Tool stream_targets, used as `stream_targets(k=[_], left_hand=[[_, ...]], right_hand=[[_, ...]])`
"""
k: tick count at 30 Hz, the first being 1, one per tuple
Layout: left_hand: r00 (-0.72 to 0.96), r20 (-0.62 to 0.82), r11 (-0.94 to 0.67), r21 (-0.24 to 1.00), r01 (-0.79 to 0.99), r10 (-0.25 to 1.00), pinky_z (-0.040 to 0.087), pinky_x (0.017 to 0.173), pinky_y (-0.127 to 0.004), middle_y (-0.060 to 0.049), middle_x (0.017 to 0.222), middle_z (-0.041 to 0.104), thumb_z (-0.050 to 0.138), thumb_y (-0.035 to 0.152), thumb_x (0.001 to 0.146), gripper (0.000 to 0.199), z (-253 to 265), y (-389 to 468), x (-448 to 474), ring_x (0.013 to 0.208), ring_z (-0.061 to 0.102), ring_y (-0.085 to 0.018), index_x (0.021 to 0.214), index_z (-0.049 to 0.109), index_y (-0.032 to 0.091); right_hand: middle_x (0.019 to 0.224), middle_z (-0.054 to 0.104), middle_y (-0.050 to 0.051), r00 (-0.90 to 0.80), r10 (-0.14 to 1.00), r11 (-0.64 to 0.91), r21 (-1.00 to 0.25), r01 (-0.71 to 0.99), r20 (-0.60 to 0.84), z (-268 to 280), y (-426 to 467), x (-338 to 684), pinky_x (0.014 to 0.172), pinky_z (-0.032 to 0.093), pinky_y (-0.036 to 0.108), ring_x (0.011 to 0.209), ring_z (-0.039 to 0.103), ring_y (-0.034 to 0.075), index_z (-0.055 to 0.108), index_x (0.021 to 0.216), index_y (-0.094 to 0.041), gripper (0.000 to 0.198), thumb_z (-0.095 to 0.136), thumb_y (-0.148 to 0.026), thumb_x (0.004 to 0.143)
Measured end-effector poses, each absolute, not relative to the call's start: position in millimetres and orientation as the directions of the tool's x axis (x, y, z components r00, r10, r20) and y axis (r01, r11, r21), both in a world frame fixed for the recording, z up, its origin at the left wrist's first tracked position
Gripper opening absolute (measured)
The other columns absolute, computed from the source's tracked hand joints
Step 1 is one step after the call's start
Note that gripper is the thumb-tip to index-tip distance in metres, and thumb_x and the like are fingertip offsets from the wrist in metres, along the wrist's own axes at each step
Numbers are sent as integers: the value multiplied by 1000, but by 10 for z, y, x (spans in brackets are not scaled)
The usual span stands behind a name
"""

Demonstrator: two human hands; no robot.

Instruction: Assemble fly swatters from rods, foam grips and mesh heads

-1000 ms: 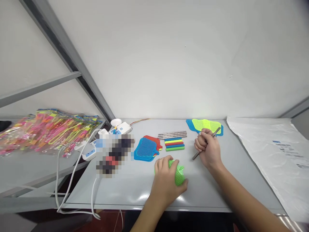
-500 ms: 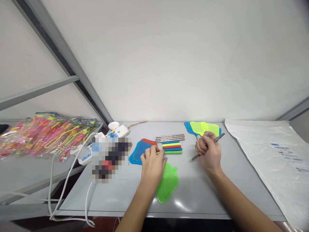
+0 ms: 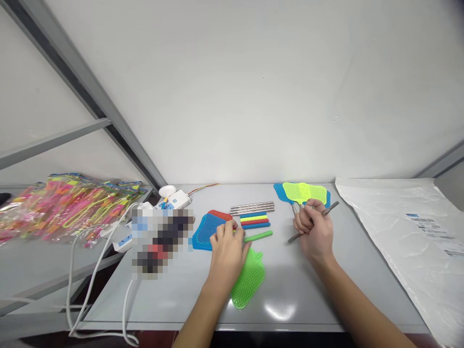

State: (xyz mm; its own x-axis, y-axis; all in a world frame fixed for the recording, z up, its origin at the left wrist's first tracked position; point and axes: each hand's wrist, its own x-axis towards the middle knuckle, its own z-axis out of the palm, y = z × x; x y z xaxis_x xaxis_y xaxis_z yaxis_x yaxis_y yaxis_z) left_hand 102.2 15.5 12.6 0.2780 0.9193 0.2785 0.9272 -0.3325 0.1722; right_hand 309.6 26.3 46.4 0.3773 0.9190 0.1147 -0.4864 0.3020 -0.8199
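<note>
My left hand (image 3: 229,249) is closed over the left end of a green tube-shaped handle (image 3: 263,236), with the fingertips hiding that end. Beneath its wrist side lies a bright green fly swatter head (image 3: 249,280). Blue (image 3: 210,229) and red (image 3: 222,214) mesh swatter heads overlap at the left of the fingers. My right hand (image 3: 314,227) is wrapped round a slim grey metal tool with flat ends (image 3: 332,207), held slantwise above the table. Blue, yellow and red handles (image 3: 254,221) lie in a row beyond the left hand, with several thin metal rods (image 3: 253,208) behind them.
Yellow (image 3: 308,192) and blue swatter heads lie at the back right, behind my right hand. A white plastic sheet (image 3: 391,217) covers the table's right side. White power strips with cables (image 3: 177,199) and a pixelated patch are at left, near bagged colourful goods (image 3: 79,208).
My left hand has drawn the green handle slightly toward me, apart from the row, and it now slants. My right hand still grips the metal tool. The view has shifted slightly.
</note>
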Motion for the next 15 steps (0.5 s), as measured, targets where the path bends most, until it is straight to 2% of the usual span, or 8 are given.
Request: stream_targets(k=[4, 10, 15], left_hand=[[329, 298, -404, 237, 884, 896, 39, 81, -44, -9, 121, 54, 58, 24, 89, 6, 226, 138, 1056, 107, 45, -30, 91, 63, 22], [436, 443, -617, 461, 638, 783, 39, 86, -39, -5, 115, 60, 55, 27, 94, 8, 412, 153, 1295, 107, 51, -23, 99, 60, 23], [437, 406, -590, 651, 478, 802, 41, 83, -33, -1, 97, 65, 56, 27, 94, 8, 225, 181, 1519, 92, 57, -18, 100, 57, 22]], right_hand=[[48, 23, -12, 376, 920, 301, -818, -490, 113, 480, 254, 3092, 40, 20, 20, 40, 17, 7, 49, 82, -24, 11, 59, -21, 85], [48, 23, -11, 427, 892, 370, -779, -506, 146, 512, 264, 3143, 40, 21, 20, 41, 16, 8, 50, 84, -25, 8, 57, -20, 86], [48, 20, -11, 420, 890, 401, -746, -531, 179, 612, 211, 3138, 41, 20, 21, 42, 13, 9, 50, 84, -25, 6, 51, -25, 90]])
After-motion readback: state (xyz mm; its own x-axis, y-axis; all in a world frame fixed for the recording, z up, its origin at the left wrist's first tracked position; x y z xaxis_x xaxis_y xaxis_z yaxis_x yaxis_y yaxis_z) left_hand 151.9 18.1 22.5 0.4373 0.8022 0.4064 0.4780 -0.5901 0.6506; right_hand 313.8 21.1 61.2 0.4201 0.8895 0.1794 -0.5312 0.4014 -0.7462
